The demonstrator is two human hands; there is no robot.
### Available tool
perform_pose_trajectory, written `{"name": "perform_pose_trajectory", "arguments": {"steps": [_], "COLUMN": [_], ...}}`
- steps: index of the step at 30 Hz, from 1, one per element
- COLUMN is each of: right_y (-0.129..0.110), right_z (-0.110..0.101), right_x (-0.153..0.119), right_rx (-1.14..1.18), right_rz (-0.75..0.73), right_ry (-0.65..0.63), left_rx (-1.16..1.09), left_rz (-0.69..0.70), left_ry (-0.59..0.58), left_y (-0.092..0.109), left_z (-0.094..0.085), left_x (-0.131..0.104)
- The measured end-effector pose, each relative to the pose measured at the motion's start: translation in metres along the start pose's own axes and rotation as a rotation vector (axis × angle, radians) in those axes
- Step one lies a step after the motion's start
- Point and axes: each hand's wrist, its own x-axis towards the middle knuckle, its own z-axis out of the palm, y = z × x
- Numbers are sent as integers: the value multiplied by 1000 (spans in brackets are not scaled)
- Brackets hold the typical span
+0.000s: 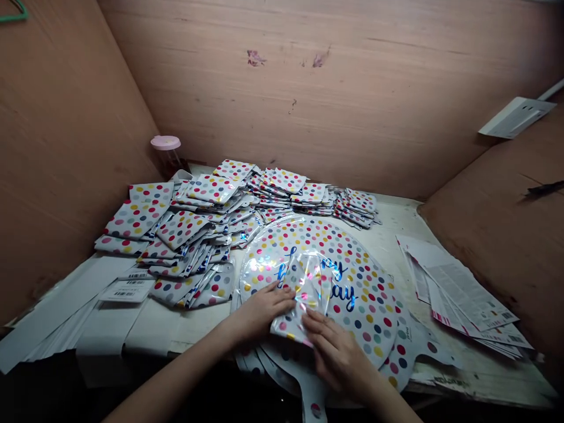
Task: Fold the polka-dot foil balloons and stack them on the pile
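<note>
A folded foil balloon [308,282], white with coloured dots, lies on a stack of flat round foil balloons [370,294] with blue lettering. My left hand [264,308] rests on the folded one's left side, its fingers stretched out flat. At the lower right edge of that same balloon, my right hand [337,349] has its fingers bent over the foil; its thumb is hidden. The tail [311,390] of the top round balloon points towards me, over the table's front edge.
Piles of folded dotted balloons [194,235] cover the left and back of the table. Barcode labels [127,288] and white strips [66,305] lie at the left, printed cards [462,294] at the right. A pink-lidded jar [166,147] stands in the back left corner, between wooden walls [308,106].
</note>
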Motion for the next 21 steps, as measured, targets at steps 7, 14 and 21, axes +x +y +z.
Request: {"name": "perform_pose_trajectory", "arguments": {"steps": [7, 14, 21], "right_y": [8, 40, 24], "right_z": [5, 16, 30], "right_x": [-20, 46, 54], "right_rx": [443, 179, -253], "right_rz": [274, 954, 502], "right_ry": [103, 192, 137], "left_rx": [-187, -63, 168], "left_rz": [-271, -941, -953], "left_ry": [301, 355, 361], "left_y": [22, 29, 35], "left_z": [26, 23, 30], "left_x": [-11, 43, 60]}}
